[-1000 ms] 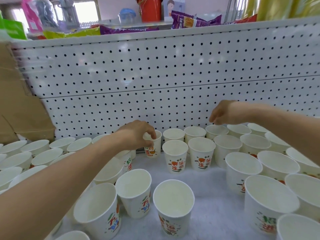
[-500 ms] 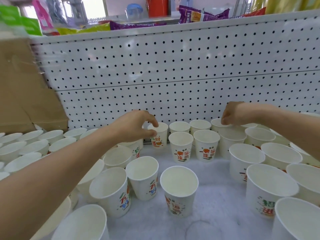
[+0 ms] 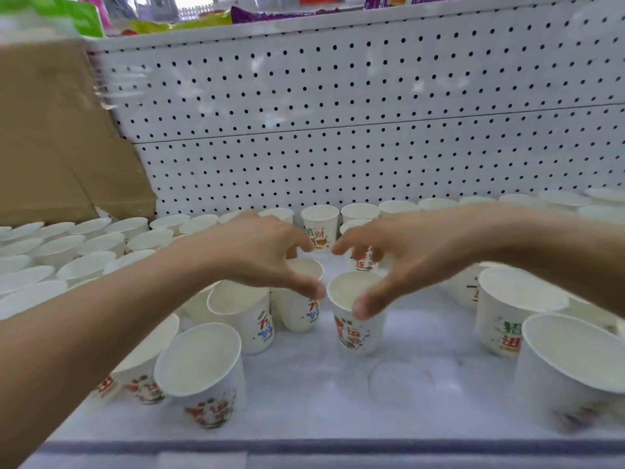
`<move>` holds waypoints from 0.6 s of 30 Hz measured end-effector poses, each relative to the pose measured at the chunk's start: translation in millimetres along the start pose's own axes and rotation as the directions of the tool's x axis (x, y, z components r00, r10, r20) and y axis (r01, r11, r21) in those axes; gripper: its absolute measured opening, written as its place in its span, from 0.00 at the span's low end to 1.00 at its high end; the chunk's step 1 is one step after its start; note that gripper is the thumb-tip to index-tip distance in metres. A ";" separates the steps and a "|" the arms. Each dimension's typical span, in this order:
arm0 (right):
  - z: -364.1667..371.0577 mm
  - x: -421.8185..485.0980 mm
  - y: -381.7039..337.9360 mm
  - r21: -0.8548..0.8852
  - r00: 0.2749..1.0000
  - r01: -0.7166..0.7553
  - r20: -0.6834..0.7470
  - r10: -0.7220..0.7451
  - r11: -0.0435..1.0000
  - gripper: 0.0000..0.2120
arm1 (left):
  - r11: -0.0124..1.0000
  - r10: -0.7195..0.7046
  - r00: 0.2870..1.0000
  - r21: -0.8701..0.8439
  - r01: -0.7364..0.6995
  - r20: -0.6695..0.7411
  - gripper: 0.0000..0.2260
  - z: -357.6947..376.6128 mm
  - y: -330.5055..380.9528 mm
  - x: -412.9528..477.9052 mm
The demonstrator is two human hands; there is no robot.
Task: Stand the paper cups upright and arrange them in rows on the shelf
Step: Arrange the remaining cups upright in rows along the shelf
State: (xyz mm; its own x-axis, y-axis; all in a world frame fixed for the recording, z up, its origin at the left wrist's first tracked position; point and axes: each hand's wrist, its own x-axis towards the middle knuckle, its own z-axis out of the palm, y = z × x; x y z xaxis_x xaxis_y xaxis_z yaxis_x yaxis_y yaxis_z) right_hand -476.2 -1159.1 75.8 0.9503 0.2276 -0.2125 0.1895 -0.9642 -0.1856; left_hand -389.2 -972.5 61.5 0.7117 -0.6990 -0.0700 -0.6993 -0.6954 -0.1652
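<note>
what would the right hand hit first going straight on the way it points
Likely the upright orange-print cup just below the right hand; its thumb seems at the rim, depth unclear.
</note>
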 end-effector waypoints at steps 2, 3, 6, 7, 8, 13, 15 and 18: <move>13.8 3.1 -5.6 -0.083 0.997 0.009 -0.080 -0.016 0.997 0.38 | 0.997 0.018 1.000 -0.079 -0.018 -0.008 0.32 1.1 1.5 3.9; 16.1 3.1 -5.1 -0.097 0.994 0.002 -0.113 -0.013 0.995 0.37 | 0.990 0.034 0.999 -0.138 -0.033 0.002 0.31 1.3 1.9 5.9; 9.7 -3.6 8.4 -0.081 0.993 -0.077 -0.095 0.070 0.994 0.36 | 0.948 0.108 0.994 -0.304 -0.098 0.017 0.31 1.0 6.8 11.7; 6.9 -6.6 15.1 -0.073 0.993 -0.100 -0.074 0.094 0.992 0.37 | 0.930 0.132 0.991 -0.347 -0.120 0.012 0.31 1.3 9.1 15.0; 4.7 -9.0 22.0 -0.057 0.992 -0.116 -0.053 0.113 0.992 0.38 | 0.912 0.155 0.988 -0.384 -0.142 0.003 0.31 1.4 11.9 18.4; -1.0 -20.4 41.0 0.029 0.992 -0.130 0.006 0.130 0.991 0.38 | 0.830 0.219 0.975 -0.518 -0.204 -0.033 0.33 3.8 23.5 29.5; -2.1 -24.3 44.0 0.049 0.989 -0.144 -0.016 0.145 0.988 0.38 | 0.807 0.219 0.974 -0.550 -0.215 -0.059 0.34 4.9 21.9 29.3; -0.2 -24.0 48.3 0.030 0.972 -0.213 -0.097 0.215 0.977 0.38 | 0.840 0.090 0.990 -0.527 -0.132 -0.106 0.35 3.8 18.5 25.7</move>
State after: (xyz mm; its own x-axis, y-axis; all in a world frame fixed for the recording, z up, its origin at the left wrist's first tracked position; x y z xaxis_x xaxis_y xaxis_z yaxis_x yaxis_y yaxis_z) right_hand -489.8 -1211.1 72.2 0.9882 0.0011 -0.1531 -0.0244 -0.9861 -0.1645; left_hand -383.6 -1002.6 52.9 0.6350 -0.7722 0.0203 -0.7167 -0.5791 0.3886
